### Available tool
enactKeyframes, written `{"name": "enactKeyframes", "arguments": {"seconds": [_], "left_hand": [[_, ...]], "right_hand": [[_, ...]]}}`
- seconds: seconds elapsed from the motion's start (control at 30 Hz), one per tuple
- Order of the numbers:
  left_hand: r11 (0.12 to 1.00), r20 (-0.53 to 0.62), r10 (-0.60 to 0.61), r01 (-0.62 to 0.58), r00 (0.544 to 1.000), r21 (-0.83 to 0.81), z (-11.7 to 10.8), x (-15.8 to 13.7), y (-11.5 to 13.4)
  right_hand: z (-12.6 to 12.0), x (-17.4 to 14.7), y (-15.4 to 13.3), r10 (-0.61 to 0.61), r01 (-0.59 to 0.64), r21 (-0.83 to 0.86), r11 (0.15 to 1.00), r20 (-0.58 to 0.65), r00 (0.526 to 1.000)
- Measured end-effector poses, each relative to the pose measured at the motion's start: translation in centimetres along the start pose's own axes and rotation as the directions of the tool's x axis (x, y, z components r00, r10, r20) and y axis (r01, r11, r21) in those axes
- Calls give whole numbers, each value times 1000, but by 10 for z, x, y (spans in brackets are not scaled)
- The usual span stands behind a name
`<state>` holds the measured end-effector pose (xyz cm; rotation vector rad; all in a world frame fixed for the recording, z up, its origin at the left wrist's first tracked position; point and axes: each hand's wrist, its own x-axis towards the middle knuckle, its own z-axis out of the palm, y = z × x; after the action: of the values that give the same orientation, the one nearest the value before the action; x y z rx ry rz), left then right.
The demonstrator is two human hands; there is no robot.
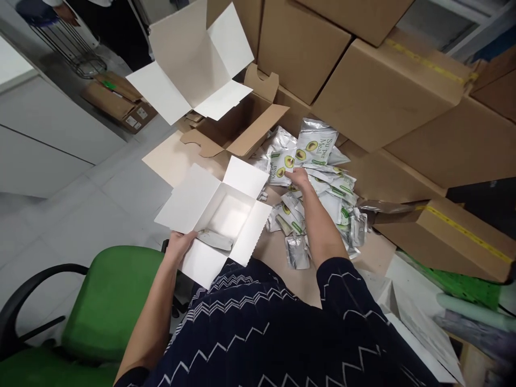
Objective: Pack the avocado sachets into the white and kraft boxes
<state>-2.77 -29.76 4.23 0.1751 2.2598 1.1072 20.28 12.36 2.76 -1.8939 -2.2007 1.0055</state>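
My left hand [180,246] grips the left corner of an open white box [252,232], its fingers closed around the edge by a flap. Inside the box, one pale pouch [215,239] lies along the near wall. Over a heap of pouches my right hand [297,178] is closed on the edge of a white pouch [281,166] printed with avocado halves. A larger avocado pouch [317,142] lettered "Super Meal" leans just beyond that hand. More silver and green-white pouches [292,212] spread below and right of my wrist.
A brown carton [258,126] stands open behind the white box, with another open white box [189,59] above it. Large cartons [382,91] are stacked at the back right. A green chair [116,301] is at my left. A person [116,32] stands at the far left.
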Motion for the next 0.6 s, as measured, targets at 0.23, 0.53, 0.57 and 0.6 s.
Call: {"name": "enactKeyframes", "arguments": {"seconds": [0.23,0.53,0.57,0.6], "left_hand": [[1000,52,-9,9,999,2,1,-5,4],[991,162,49,-69,986,117,-5,1,-2],[991,164,49,-68,985,115,-5,2,-3],[992,165,49,-67,985,110,-5,2,-4]], "right_hand": [[-38,-148,8,-194,392,488,780,-406,893],[-8,-252,-67,-724,681,339,649,3,689],[-8,-257,-69,-748,712,330,620,-25,663],[-9,-264,-69,-763,732,327,598,-46,644]]}}
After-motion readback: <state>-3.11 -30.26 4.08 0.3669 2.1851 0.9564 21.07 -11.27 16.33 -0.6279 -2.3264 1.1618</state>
